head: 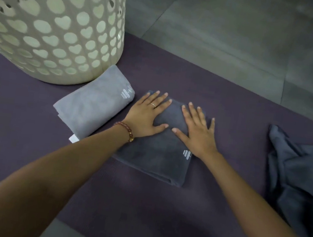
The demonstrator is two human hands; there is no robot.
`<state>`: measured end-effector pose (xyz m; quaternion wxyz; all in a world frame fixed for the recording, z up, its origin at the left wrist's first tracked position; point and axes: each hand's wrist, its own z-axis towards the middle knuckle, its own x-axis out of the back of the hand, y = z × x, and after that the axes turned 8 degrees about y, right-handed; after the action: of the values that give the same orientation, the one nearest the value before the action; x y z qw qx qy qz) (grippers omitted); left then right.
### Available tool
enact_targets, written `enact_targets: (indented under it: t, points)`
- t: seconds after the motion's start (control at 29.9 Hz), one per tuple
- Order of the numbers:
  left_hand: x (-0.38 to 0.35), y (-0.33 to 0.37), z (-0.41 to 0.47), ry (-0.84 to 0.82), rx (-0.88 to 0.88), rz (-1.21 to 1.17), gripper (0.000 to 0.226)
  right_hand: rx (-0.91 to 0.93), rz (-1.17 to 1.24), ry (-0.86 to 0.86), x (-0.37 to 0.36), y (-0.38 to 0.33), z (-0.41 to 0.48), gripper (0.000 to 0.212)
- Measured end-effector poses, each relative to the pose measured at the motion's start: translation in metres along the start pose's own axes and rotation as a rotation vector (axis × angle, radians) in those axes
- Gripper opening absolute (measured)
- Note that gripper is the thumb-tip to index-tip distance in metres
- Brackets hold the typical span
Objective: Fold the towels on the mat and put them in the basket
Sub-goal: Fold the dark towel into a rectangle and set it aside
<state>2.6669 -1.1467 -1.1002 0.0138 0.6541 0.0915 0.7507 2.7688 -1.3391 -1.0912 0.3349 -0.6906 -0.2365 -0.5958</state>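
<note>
Nearest lies the purple mat (141, 205), with both forearms reaching out over it. On the mat, in the middle, sits the dark grey towel (158, 158), folded into a compact rectangle with its pale logo showing at the right edge. Both hands lie flat on its far half: the left hand (148, 115) with fingers straight and spread, palm down, and the right hand (197, 133) likewise splayed wide, thumbs nearly meeting. Neither grips anything. They press, most likely to flatten the fold and push out air so the layers hold their shape when lifted.

Off to the right, well apart, a dark towel (298, 175) lies crumpled on the mat, not yet folded (probably next in line).

Just left of the pressed towel, touching or nearly so, a light grey towel (94, 106) rests folded, its far end right beside the basket (54, 27) — parked there, it seems, for an easy drop in. The pale basket, pierced with round and heart-shaped holes, stands on the mat's far left; its inside is not visible. Beyond it all lies grey tiled floor (240, 40).
</note>
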Motion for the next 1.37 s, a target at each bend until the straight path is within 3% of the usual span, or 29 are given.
enact_targets:
  t: [0.1, 0.2, 0.3, 0.37, 0.44, 0.74, 0.84, 0.97, 1.0, 1.17, 1.37]
  points:
    - [0.003, -0.005, 0.006, -0.073, 0.071, -0.024, 0.098, -0.129, 0.085, -0.062, 0.008, -0.008, 0.003, 0.082]
    - [0.016, -0.001, 0.006, -0.143, 0.075, 0.011, 0.099, -0.23, 0.071, -0.068, 0.018, -0.028, 0.003, 0.07]
    - [0.02, 0.022, -0.022, -0.016, -0.072, 0.037, 0.077, -0.048, -0.025, 0.142, 0.013, -0.06, -0.024, 0.062]
    - [0.011, 0.034, -0.057, 0.039, -0.235, 0.062, 0.067, 0.124, -0.031, 0.18, -0.001, -0.076, -0.055, 0.062]
    - [0.005, 0.033, -0.088, 0.007, -0.27, 0.089, 0.067, 0.216, -0.062, 0.133, -0.018, -0.073, -0.084, 0.058]
    - [0.021, -0.009, -0.129, -0.092, -0.196, -0.04, 0.079, 0.123, 0.055, 0.006, -0.02, -0.013, -0.136, 0.071]
    - [0.029, -0.02, -0.139, -0.096, -0.285, 0.058, 0.084, 0.169, -0.028, 0.095, -0.01, -0.008, -0.139, 0.072]
    - [0.029, -0.018, -0.143, 0.04, -0.399, 0.098, 0.053, 0.493, -0.083, 0.311, -0.004, -0.011, -0.142, 0.04]
    - [0.027, -0.016, -0.142, 0.07, -0.41, 0.101, 0.05, 0.514, -0.085, 0.321, -0.004, -0.014, -0.143, 0.04]
    - [0.03, -0.011, -0.135, 0.083, -0.386, 0.147, 0.053, 0.444, -0.054, 0.374, -0.011, -0.023, -0.139, 0.051]
    - [0.04, -0.007, -0.122, 0.013, -0.385, 0.192, 0.048, 0.494, -0.039, 0.391, 0.004, -0.025, -0.129, 0.034]
